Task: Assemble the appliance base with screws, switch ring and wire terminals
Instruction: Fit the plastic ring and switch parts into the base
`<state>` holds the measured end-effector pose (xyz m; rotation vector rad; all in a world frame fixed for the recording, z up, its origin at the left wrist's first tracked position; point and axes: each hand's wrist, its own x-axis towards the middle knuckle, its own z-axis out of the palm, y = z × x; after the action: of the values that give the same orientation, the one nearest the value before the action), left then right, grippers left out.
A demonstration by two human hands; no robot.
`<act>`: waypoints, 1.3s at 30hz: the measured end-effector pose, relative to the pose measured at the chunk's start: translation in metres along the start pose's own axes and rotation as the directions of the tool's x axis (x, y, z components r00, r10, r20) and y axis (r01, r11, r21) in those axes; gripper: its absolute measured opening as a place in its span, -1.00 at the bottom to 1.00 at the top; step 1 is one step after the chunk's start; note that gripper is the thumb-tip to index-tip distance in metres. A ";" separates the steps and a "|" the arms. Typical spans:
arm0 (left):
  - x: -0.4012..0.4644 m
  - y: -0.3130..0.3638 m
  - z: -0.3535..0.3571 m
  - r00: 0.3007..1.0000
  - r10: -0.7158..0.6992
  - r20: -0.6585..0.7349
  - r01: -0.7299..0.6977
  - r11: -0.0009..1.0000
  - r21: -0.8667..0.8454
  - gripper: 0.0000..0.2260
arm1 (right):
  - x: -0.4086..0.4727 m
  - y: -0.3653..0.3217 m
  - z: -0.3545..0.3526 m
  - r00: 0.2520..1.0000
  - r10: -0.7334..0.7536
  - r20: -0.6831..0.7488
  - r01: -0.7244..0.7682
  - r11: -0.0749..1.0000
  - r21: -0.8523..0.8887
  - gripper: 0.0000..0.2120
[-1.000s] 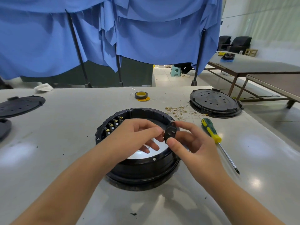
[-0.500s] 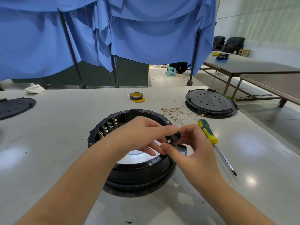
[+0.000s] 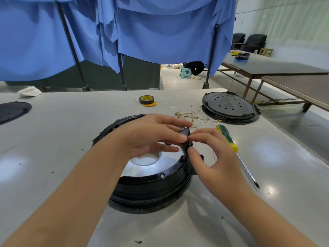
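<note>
Black appliance base (image 3: 151, 184) sits mid-tabletop (image 3: 53, 139). Both hands at its 2 o'clock rim: left hand (image 3: 149, 138) and right hand (image 3: 211, 157) pinch small black part (image 3: 186, 135), probably switch ring, fingers pressed on it for seating. Screwdriver (image 3: 231, 147) lies at 3 o'clock, wire terminals (image 3: 190, 115) at 1.

At frame centre the left hand (image 3: 151, 136) and right hand (image 3: 211, 157) pinch a small black switch part (image 3: 186, 138) at the right rim of the round black appliance base (image 3: 151, 186) — which sits on the grey table (image 3: 53, 139). A green-and-yellow screwdriver (image 3: 235, 150) lies just right; wire terminals (image 3: 192, 115) and a tape roll (image 3: 146, 100) sit above — a black lid (image 3: 229, 107) upper right.
</note>
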<state>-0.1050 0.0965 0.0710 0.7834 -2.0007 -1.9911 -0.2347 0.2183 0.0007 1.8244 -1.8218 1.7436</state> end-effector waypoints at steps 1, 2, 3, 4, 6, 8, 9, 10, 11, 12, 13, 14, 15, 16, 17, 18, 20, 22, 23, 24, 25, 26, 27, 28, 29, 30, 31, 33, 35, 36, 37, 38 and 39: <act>0.002 0.000 0.000 1.000 -0.004 0.008 0.004 1.000 0.001 -0.72 | 0.000 0.001 -0.001 1.000 0.006 -0.005 -0.006 1.000 -0.001 -0.84; 0.005 0.000 0.000 1.000 -0.007 0.012 0.007 1.000 -0.001 -0.73 | 0.001 0.002 -0.002 1.000 0.011 -0.010 -0.011 1.000 -0.007 -0.83; 0.007 -0.001 0.001 1.000 -0.009 0.010 0.009 1.000 -0.009 -0.74 | 0.001 0.003 -0.002 1.000 0.016 -0.012 -0.016 1.000 -0.013 -0.83; 0.009 -0.003 0.001 1.000 -0.007 0.005 0.007 1.000 -0.020 -0.75 | 0.002 0.004 -0.003 1.000 0.024 -0.011 -0.024 1.000 -0.018 -0.83; 0.011 -0.007 0.002 1.000 0.001 -0.008 -0.001 1.000 -0.010 -0.75 | 0.002 0.007 -0.004 0.999 0.045 0.001 -0.045 0.999 -0.020 -0.83; 0.012 -0.010 0.002 1.000 0.001 -0.017 0.000 0.999 0.036 -0.74 | 0.002 0.008 -0.004 0.998 0.059 0.016 -0.059 0.998 -0.013 -0.80; 0.013 -0.011 0.001 1.000 -0.002 -0.020 0.003 0.999 0.052 -0.72 | 0.002 0.007 -0.003 0.998 0.058 0.019 -0.058 0.998 -0.003 -0.79; 0.013 -0.011 0.001 1.000 -0.008 -0.023 0.009 0.998 0.058 -0.70 | 0.002 0.007 -0.003 0.998 0.056 0.019 -0.056 0.998 0.009 -0.80; 0.013 -0.012 0.000 1.000 -0.017 -0.024 0.018 0.998 0.054 -0.68 | 0.002 0.006 -0.003 0.998 0.056 0.018 -0.056 0.998 0.020 -0.80; 0.013 -0.012 -0.001 0.999 -0.026 -0.022 0.027 0.999 0.046 -0.67 | 0.002 0.005 -0.003 0.998 0.059 0.016 -0.059 0.998 0.030 -0.80; 0.013 -0.013 -0.001 0.999 -0.033 -0.021 0.034 0.999 0.040 -0.66 | 0.002 0.005 -0.003 0.998 0.062 0.016 -0.063 0.997 0.039 -0.79; 0.013 -0.013 -0.001 0.999 -0.039 -0.019 0.040 0.999 0.035 -0.66 | 0.002 0.005 -0.003 0.998 0.066 0.019 -0.067 0.997 0.049 -0.78; 0.013 -0.014 0.000 0.999 -0.042 -0.019 0.043 0.999 0.029 -0.66 | 0.001 0.005 -0.004 0.997 0.072 0.023 -0.073 0.996 0.060 -0.77; 0.013 -0.014 -0.001 0.999 -0.044 -0.017 0.044 0.999 0.020 -0.66 | 0.002 0.005 -0.004 0.997 0.076 0.031 -0.078 0.994 0.072 -0.75; 0.013 -0.014 -0.001 0.999 -0.045 -0.015 0.046 0.999 0.010 -0.66 | 0.002 0.005 -0.004 0.996 0.081 0.039 -0.084 0.993 0.084 -0.73; 0.013 -0.014 -0.002 0.999 -0.047 -0.011 0.047 0.999 0.003 -0.66 | 0.001 0.005 -0.005 0.995 0.086 0.048 -0.090 0.991 0.095 -0.71; 0.012 -0.014 -0.003 0.999 -0.050 -0.001 0.050 0.999 -0.010 -0.67 | 0.001 0.005 -0.005 0.994 0.093 0.057 -0.099 0.989 0.110 -0.68; 0.011 -0.013 -0.003 0.999 -0.049 0.007 0.049 0.999 -0.018 -0.67 | 0.000 0.004 -0.006 0.993 0.102 0.060 -0.109 0.987 0.116 -0.67; 0.011 -0.013 -0.003 0.999 -0.046 0.008 0.046 0.999 -0.021 -0.68 | 0.000 0.004 -0.006 0.992 0.111 0.061 -0.118 0.986 0.116 -0.68; 0.010 -0.013 -0.003 0.999 -0.040 0.008 0.040 0.999 -0.024 -0.68 | 0.000 0.003 -0.006 0.990 0.126 0.065 -0.133 0.984 0.120 -0.70; 0.010 -0.013 -0.003 0.999 -0.033 0.008 0.033 0.999 -0.030 -0.69 | 0.000 0.003 -0.006 0.986 0.154 0.071 -0.162 0.977 0.137 -0.72; 0.010 -0.013 -0.003 1.000 -0.027 0.007 0.027 0.999 -0.037 -0.69 | 0.000 0.001 -0.006 0.977 0.197 0.082 -0.209 0.962 0.176 -0.75; 0.010 -0.014 -0.003 1.000 -0.020 0.003 0.020 0.999 -0.044 -0.69 | 0.000 0.000 -0.006 0.965 0.245 0.099 -0.262 0.936 0.236 -0.80; 0.010 -0.014 -0.003 1.000 -0.013 -0.001 0.013 0.999 -0.047 -0.69 | 0.000 -0.001 -0.006 0.952 0.284 0.111 -0.305 0.906 0.294 -0.84; 0.011 -0.014 -0.003 1.000 -0.006 -0.003 0.006 0.999 -0.045 -0.69 | 0.001 -0.002 -0.006 0.944 0.311 0.111 -0.330 0.883 0.333 -0.87; 0.010 -0.014 -0.003 1.000 0.001 -0.001 -0.001 0.999 -0.041 -0.69 | 0.001 -0.003 -0.006 0.939 0.328 0.104 -0.344 0.872 0.348 -0.88; 0.010 -0.014 -0.004 1.000 0.006 0.004 -0.006 0.999 -0.037 -0.69 | 0.002 -0.004 -0.006 0.935 0.342 0.098 -0.354 0.867 0.351 -0.89; 0.010 -0.014 -0.004 1.000 0.013 0.014 -0.013 0.999 -0.034 -0.70 | 0.002 -0.004 -0.006 0.927 0.360 0.103 -0.373 0.861 0.346 -0.89; 0.010 -0.014 -0.005 1.000 0.011 0.021 -0.011 1.000 -0.020 -0.70 | 0.002 -0.004 -0.006 0.923 0.362 0.128 -0.384 0.861 0.333 -0.89; 0.010 -0.014 -0.006 1.000 0.008 0.024 -0.008 1.000 -0.011 -0.70 | 0.002 -0.004 -0.005 0.924 0.355 0.139 -0.382 0.866 0.324 -0.89; 0.010 -0.014 -0.006 1.000 0.007 0.026 -0.007 1.000 0.000 -0.71 | 0.003 -0.003 -0.005 0.926 0.348 0.146 -0.377 0.871 0.315 -0.87; 0.010 -0.015 -0.007 1.000 0.007 0.030 -0.007 1.000 0.014 -0.72 | 0.003 -0.002 -0.006 0.928 0.342 0.149 -0.373 0.875 0.309 -0.86; 0.010 -0.015 -0.007 0.999 0.006 0.035 -0.007 1.000 0.027 -0.73 | 0.003 -0.001 -0.006 0.927 0.342 0.156 -0.374 0.878 0.299 -0.84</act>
<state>-0.1065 0.0864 0.0547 0.7518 -2.0511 -1.9909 -0.2388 0.2205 0.0057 1.7889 -2.1352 2.2391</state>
